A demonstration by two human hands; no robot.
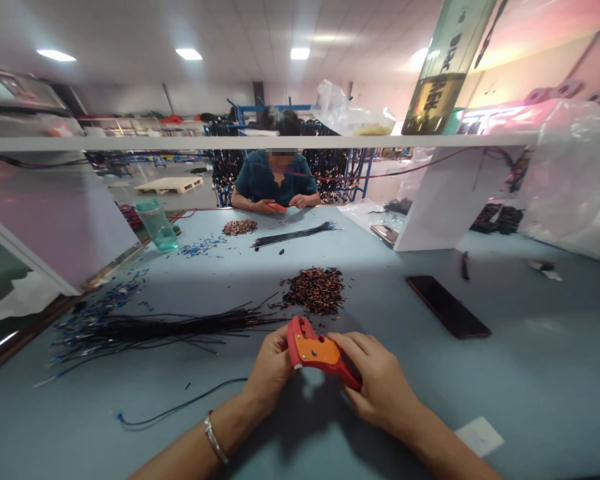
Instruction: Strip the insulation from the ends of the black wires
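My right hand (380,377) is wrapped round the handles of a red and orange wire stripper (316,351). At the tool's jaws, my left hand (270,367) has its fingers pinched together. A black wire (190,403) with a blue end trails out leftward from under this hand; its other end is hidden by the fingers and the jaws. Left of the tool lies a bundle of black wires (165,328), many with blue ends. Just beyond the tool is a heap of short black and copper-coloured scraps (314,291).
A dark phone (449,307) lies to the right, a white paper slip (480,436) near my right forearm. Across the table, a person (276,177) holds a red tool. A green bottle (157,225) stands at the left. A white shelf (300,141) spans overhead, bearing a tall bottle (445,73).
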